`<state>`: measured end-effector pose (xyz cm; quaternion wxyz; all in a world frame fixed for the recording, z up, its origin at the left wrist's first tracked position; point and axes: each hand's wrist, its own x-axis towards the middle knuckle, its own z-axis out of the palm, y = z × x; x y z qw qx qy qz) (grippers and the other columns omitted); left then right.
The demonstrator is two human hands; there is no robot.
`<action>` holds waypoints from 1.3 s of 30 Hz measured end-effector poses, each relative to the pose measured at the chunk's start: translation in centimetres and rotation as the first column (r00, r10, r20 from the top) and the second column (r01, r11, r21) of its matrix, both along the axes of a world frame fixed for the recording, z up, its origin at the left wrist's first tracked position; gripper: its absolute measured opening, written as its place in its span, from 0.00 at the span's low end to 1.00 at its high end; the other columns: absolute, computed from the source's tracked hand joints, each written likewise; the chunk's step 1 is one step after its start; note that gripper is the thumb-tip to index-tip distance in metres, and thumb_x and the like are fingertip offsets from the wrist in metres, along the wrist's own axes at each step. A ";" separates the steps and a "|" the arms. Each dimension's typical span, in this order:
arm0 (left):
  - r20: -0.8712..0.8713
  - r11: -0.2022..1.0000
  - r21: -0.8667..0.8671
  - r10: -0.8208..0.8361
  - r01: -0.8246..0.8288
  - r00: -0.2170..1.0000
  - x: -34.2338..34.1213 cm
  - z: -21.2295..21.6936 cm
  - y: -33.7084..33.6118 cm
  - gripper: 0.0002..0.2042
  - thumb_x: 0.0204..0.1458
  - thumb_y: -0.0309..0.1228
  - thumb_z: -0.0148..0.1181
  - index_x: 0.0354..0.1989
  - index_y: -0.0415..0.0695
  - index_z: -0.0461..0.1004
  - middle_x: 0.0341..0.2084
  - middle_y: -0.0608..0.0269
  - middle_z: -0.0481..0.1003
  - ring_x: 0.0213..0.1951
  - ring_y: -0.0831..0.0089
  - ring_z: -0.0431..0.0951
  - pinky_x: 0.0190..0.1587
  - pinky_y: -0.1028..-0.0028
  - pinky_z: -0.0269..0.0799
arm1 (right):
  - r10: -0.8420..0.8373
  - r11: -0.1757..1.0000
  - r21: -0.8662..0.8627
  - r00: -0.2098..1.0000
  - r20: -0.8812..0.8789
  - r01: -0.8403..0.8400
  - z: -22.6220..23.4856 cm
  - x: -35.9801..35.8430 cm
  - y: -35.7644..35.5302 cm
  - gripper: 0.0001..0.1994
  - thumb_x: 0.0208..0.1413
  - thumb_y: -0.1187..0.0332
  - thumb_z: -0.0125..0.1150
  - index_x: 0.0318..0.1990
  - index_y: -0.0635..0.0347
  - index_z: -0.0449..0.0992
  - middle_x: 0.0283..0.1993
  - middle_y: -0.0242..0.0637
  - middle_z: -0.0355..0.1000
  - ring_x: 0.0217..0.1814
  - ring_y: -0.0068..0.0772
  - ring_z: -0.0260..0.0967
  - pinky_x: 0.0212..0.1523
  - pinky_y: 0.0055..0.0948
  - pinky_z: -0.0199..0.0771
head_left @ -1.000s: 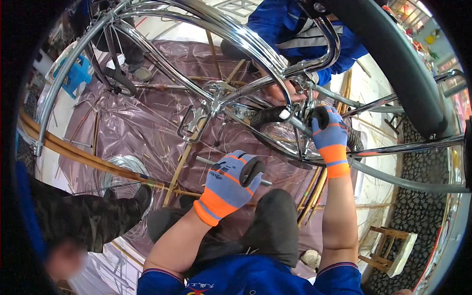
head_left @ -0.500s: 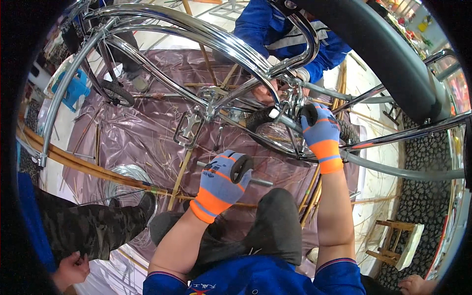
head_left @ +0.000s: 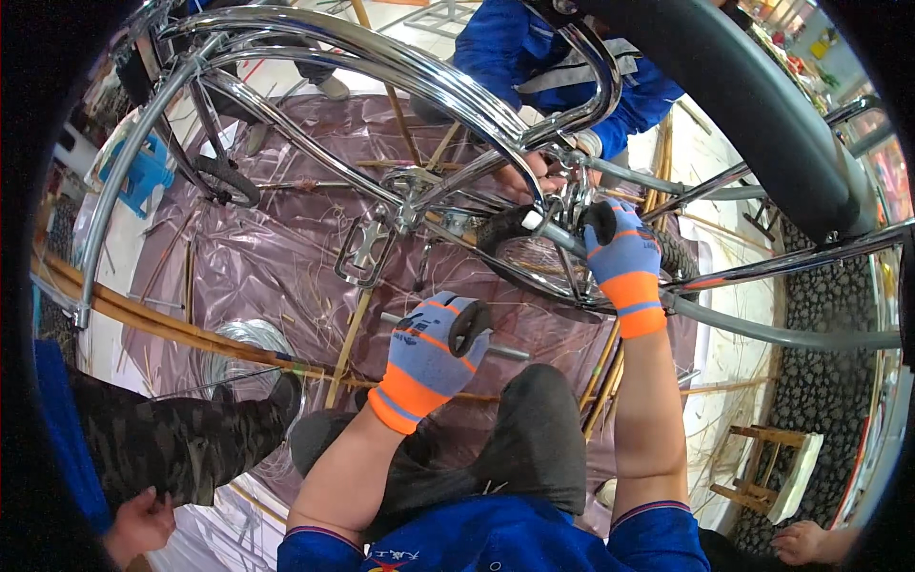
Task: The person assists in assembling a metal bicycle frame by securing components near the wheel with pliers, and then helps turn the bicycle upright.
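My left hand (head_left: pixel 434 348), in a grey and orange glove, is closed around a short grey metal rod (head_left: pixel 508 353). The rod's two ends stick out on either side of my fist, above my knees. My right hand (head_left: pixel 621 243), gloved alike, is wrapped round a grey metal tube (head_left: pixel 562 236) beside the wheel of a chrome cycle frame (head_left: pixel 419 81). Its fingertips are partly hidden. Just beyond it, a co-worker's bare hands (head_left: pixel 534 176) are at the frame's metal joint (head_left: pixel 577 181). A pedal (head_left: pixel 362 250) hangs left of centre.
A long black padded seat (head_left: pixel 734 105) spans the upper right. Bamboo strips (head_left: pixel 162 310) and a wire coil (head_left: pixel 248 348) lie on the brown plastic sheet (head_left: pixel 257 248). A person's camouflage trouser leg (head_left: pixel 181 443) is at left. A small wooden stool (head_left: pixel 767 472) stands at lower right.
Both my hands stay where they were. The co-worker's hands have shifted slightly at the joint. At the upper left, another person's foot has moved away.
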<state>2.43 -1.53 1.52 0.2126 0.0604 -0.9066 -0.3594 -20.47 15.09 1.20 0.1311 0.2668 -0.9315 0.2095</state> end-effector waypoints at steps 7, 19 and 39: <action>-0.006 1.000 0.011 -0.003 0.003 1.000 0.0 1.0 0.6 0.11 0.47 0.28 0.62 0.41 0.42 0.76 0.37 0.53 0.76 0.39 0.52 0.75 0.41 0.63 0.73 | -0.036 0.999 -0.010 0.996 -0.078 0.036 -0.7 0.0 0.2 0.20 0.49 0.58 0.66 0.49 0.53 0.76 0.45 0.43 0.76 0.44 0.48 0.75 0.45 0.41 0.75; 0.006 0.999 0.050 -0.012 0.011 1.000 0.2 1.2 0.2 0.14 0.44 0.30 0.64 0.41 0.43 0.74 0.36 0.52 0.75 0.39 0.51 0.75 0.42 0.60 0.73 | 0.025 1.000 0.013 0.999 0.025 -0.025 -1.9 -1.6 0.5 0.21 0.49 0.60 0.66 0.51 0.55 0.73 0.48 0.43 0.75 0.48 0.47 0.75 0.48 0.38 0.75; 0.014 0.999 0.041 -0.015 0.014 1.000 0.2 0.9 0.5 0.15 0.43 0.31 0.65 0.41 0.43 0.74 0.36 0.52 0.75 0.40 0.50 0.74 0.42 0.60 0.73 | 0.079 0.997 -0.005 0.995 0.055 -0.079 -2.0 -1.9 0.8 0.17 0.51 0.59 0.65 0.47 0.54 0.75 0.44 0.41 0.77 0.43 0.47 0.76 0.43 0.39 0.77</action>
